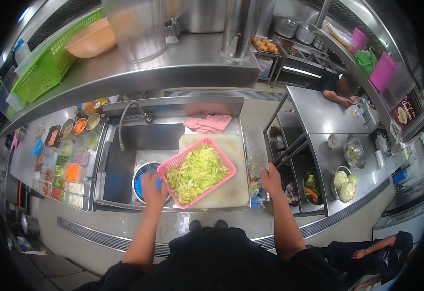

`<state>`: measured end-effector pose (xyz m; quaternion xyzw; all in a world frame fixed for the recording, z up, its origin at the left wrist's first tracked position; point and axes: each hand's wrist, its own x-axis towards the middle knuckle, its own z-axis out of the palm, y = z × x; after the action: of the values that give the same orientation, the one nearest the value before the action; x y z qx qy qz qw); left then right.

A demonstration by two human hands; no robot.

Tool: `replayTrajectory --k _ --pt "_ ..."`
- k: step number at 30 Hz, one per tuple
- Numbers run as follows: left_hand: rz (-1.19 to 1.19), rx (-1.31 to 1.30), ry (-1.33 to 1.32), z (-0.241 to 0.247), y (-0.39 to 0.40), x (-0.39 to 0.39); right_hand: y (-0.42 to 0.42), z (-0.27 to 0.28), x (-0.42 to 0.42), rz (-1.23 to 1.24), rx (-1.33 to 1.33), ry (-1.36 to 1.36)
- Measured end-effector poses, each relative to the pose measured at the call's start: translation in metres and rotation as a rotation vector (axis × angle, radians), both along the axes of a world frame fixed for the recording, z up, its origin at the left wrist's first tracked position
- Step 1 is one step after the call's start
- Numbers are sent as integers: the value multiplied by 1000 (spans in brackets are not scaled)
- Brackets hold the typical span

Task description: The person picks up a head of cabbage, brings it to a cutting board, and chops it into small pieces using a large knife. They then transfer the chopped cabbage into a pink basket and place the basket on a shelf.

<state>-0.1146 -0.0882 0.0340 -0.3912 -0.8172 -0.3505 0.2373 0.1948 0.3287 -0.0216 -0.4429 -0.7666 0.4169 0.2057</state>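
Observation:
Shredded pale green lettuce or cabbage [199,172] fills a pink plastic basket [214,194], which sits tilted across a white cutting board [239,152] at the sink's right side. My left hand [153,189], blurred, is at the basket's left edge, over a round colander [136,174] with something blue inside; its grip is unclear. Right of the board, my right hand [271,180] holds what looks like a broad-bladed cleaver [257,149], its wide blade blurred and pointing away from me. Below that hand, a container with scraps and blue plastic is partly hidden.
Behind the sink [119,178] are a curved faucet [121,127] and pink cloth [208,123]. Containers of cut vegetables [74,172] stand left. A steel shelf [186,54] overhangs the front. At right, a steel table [321,145] holds a bowl of cabbages [345,185]; two people are nearby.

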Motion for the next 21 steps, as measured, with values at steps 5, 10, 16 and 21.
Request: replayTrajectory --k 5,10,16,21 --pt "-471 -313 -167 16 114 15 -26 14 -12 65 11 58" --pt "-239 -422 -334 -38 169 -40 -28 6 -12 86 -101 68" --pt "-439 -705 -368 -12 170 -12 -26 -10 18 76 -42 121" --pt "-325 -434 -383 88 148 -3 -17 -15 29 79 -17 137"
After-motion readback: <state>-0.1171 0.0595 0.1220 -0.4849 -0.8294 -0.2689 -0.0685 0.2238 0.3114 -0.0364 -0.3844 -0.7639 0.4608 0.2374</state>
